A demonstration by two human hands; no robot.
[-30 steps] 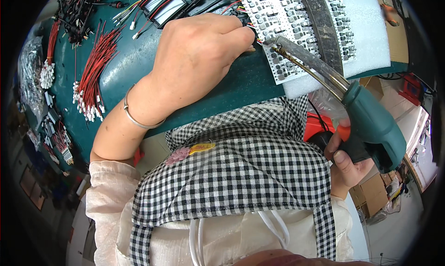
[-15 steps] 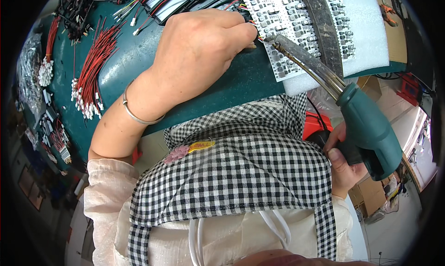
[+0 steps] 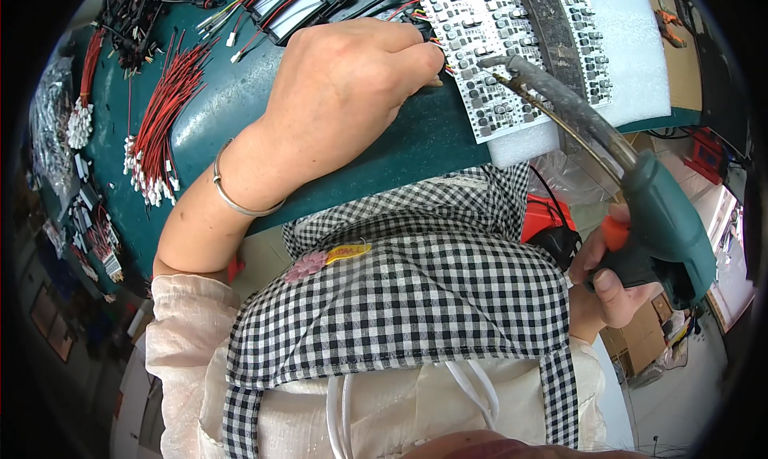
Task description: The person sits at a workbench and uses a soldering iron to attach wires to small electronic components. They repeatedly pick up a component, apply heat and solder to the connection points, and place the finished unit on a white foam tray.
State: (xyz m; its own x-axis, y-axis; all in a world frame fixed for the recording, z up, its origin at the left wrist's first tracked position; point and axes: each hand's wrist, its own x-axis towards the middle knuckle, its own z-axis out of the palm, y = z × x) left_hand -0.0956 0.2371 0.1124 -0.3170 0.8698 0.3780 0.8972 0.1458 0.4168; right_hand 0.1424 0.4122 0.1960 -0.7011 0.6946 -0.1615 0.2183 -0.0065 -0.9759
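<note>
My right hand [image 3: 612,287] is wrapped round the handle of a green soldering gun [image 3: 668,219] with an orange trigger. Its long metal nozzle and thin tip reach up-left, over the white circuit boards [image 3: 500,111] lit with rows of small components. At the boards' left edge my left hand [image 3: 344,83] is closed in a pinch, knuckles up. Thin red and yellow wires [image 3: 450,71] poke out just past its fingertips; the rest of what it grips is hidden under the hand. A dark flat bar [image 3: 552,43] lies across the boards.
White foam [image 3: 636,59] lies under the boards on the green table [image 3: 384,155]. At left are red wires with white connectors [image 3: 164,123] and a black cable pile [image 3: 132,27]. A framed panel [image 3: 288,15] lies beyond my left hand. Orange-handled pliers [image 3: 670,27] sit far right.
The soldering gun has shifted right with my right hand, its tip drawn away from the left fingertips. My left hand stays nearly in place.
</note>
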